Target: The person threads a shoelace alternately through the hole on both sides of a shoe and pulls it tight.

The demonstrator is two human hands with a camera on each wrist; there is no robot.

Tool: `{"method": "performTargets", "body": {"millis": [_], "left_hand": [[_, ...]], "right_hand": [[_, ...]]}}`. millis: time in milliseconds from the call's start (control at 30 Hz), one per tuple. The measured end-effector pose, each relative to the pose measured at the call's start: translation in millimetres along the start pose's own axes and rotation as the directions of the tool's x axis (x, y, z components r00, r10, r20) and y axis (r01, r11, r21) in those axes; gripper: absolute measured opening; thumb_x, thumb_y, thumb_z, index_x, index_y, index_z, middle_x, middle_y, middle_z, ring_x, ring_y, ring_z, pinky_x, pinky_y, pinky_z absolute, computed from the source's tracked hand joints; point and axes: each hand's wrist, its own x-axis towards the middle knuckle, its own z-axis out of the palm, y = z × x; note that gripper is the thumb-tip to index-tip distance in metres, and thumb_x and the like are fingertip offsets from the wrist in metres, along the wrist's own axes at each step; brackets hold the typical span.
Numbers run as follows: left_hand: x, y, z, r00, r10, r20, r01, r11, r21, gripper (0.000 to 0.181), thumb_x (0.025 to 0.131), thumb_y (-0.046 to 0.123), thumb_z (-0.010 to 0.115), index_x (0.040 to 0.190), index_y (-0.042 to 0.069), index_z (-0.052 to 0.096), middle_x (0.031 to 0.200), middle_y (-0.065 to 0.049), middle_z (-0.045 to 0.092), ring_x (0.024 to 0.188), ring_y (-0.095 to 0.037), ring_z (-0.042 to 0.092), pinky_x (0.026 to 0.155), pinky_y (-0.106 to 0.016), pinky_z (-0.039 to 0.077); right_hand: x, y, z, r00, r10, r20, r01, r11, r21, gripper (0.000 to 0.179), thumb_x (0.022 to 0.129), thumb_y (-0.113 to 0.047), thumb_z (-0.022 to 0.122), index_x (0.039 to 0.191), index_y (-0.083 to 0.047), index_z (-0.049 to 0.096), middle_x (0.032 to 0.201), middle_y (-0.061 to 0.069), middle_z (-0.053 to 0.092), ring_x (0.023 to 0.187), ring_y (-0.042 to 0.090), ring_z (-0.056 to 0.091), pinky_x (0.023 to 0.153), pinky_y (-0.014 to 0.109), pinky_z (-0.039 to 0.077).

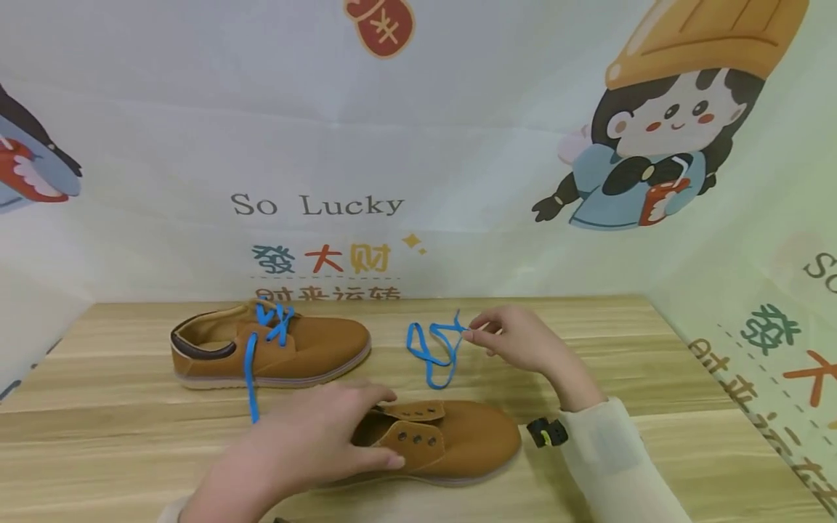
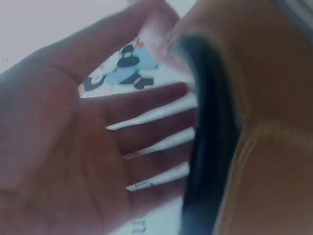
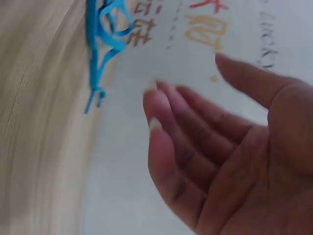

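Note:
A brown shoe (image 1: 471, 439) with bare eyelets lies at the front of the table, toe to the right. My left hand (image 1: 314, 436) spans its heel end, thumb on the near side, index finger on the far side. In the left wrist view its fingers (image 2: 156, 142) are fairly straight and reach behind the shoe's dark collar (image 2: 210, 142). A loose blue shoelace (image 1: 434, 356) lies in loops behind the shoe. My right hand (image 1: 513, 338) is at the lace's right end; in the right wrist view the fingers (image 3: 164, 161) are loosely bent, apart from the lace (image 3: 94, 54).
A second brown shoe (image 1: 327, 345) stands at the back left, a blue lace (image 1: 251, 370) threaded in it and hanging over its near side. A small black device (image 1: 547, 433) sits beside the right sleeve. A printed cloth (image 1: 484, 218) rises behind the wooden table (image 1: 706, 436).

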Motion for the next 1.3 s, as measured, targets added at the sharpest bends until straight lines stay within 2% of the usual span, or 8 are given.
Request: {"method": "performTargets", "body": {"millis": [167,300,400,533,733,1000,1133,1300], "left_hand": [[10.0,11.2,11.3,0.983,0.157,-0.095,-0.156,0.988,0.021,0.035,0.093,0.050,0.068,0.111,0.020,0.072,0.105,0.011,0.073,0.099,-0.008,0.068,0.086,-0.035,0.056],[17.8,12.4,21.0,0.966,0.237,-0.105,-0.234,0.971,0.038,0.021,0.093,0.037,0.073,0.102,0.019,0.070,0.095,0.011,0.071,0.087,-0.004,0.063,0.079,-0.029,0.055],[22.8,13.8,26.9,0.955,0.271,-0.119,-0.269,0.963,0.035,0.020,0.091,0.034,0.076,0.098,0.018,0.066,0.091,0.012,0.069,0.079,-0.002,0.060,0.074,-0.026,0.052],[24.1,14.8,30.2,0.953,0.269,-0.140,-0.267,0.963,0.030,0.021,0.089,0.034,0.078,0.094,0.020,0.062,0.086,0.014,0.066,0.071,0.001,0.053,0.068,-0.022,0.048],[23.2,15.2,31.2,0.949,0.272,-0.162,-0.267,0.962,0.052,0.019,0.088,0.034,0.079,0.091,0.021,0.067,0.086,0.015,0.066,0.071,0.003,0.053,0.068,-0.021,0.048],[23.1,14.5,32.2,0.950,0.263,-0.169,-0.259,0.965,0.050,0.018,0.087,0.034,0.079,0.089,0.020,0.068,0.084,0.015,0.065,0.072,0.002,0.054,0.069,-0.021,0.049],[22.7,13.2,32.1,0.955,0.249,-0.159,-0.249,0.968,0.024,0.018,0.088,0.034,0.079,0.090,0.019,0.070,0.084,0.014,0.066,0.073,0.000,0.056,0.071,-0.023,0.050],[23.5,12.1,35.0,0.958,0.234,-0.165,-0.237,0.972,0.004,0.017,0.088,0.035,0.079,0.091,0.019,0.072,0.085,0.014,0.069,0.077,-0.002,0.060,0.073,-0.026,0.052]], "right_hand": [[28.3,9,2,0.992,0.127,-0.008,-0.127,0.990,-0.052,0.038,0.102,-0.032,0.060,0.121,-0.001,0.069,0.107,0.017,0.074,0.079,0.022,0.071,0.066,0.031,0.054],[44.2,12,5,0.984,0.180,-0.011,-0.180,0.974,-0.134,0.041,0.101,-0.036,0.059,0.118,0.000,0.071,0.108,0.017,0.074,0.082,0.021,0.065,0.073,0.035,0.053],[52.2,16,8,0.978,0.207,-0.015,-0.207,0.962,-0.180,0.042,0.101,-0.036,0.060,0.115,0.001,0.071,0.111,0.016,0.073,0.082,0.021,0.061,0.072,0.035,0.050],[61.9,20,16,0.971,0.239,-0.008,-0.236,0.951,-0.202,0.040,0.099,-0.038,0.061,0.106,-0.001,0.073,0.100,0.011,0.071,0.075,0.018,0.055,0.064,0.029,0.043],[75.3,22,23,0.978,0.210,-0.016,-0.209,0.954,-0.216,0.037,0.098,-0.040,0.063,0.084,-0.006,0.072,0.073,0.000,0.056,0.065,0.014,0.045,0.057,0.027,0.035],[81.1,26,27,0.979,0.204,-0.015,-0.202,0.950,-0.239,0.024,0.097,-0.028,0.066,0.084,-0.008,0.068,0.083,0.003,0.065,0.072,0.016,0.051,0.063,0.029,0.041],[81.6,29,28,0.988,0.152,-0.016,-0.151,0.954,-0.259,0.017,0.097,-0.020,0.064,0.086,-0.008,0.069,0.088,0.005,0.069,0.077,0.018,0.056,0.071,0.032,0.047],[80.0,31,28,0.993,0.111,-0.032,-0.115,0.976,-0.186,0.015,0.098,-0.015,0.063,0.091,-0.004,0.071,0.093,0.009,0.071,0.080,0.019,0.059,0.076,0.034,0.050]]}}
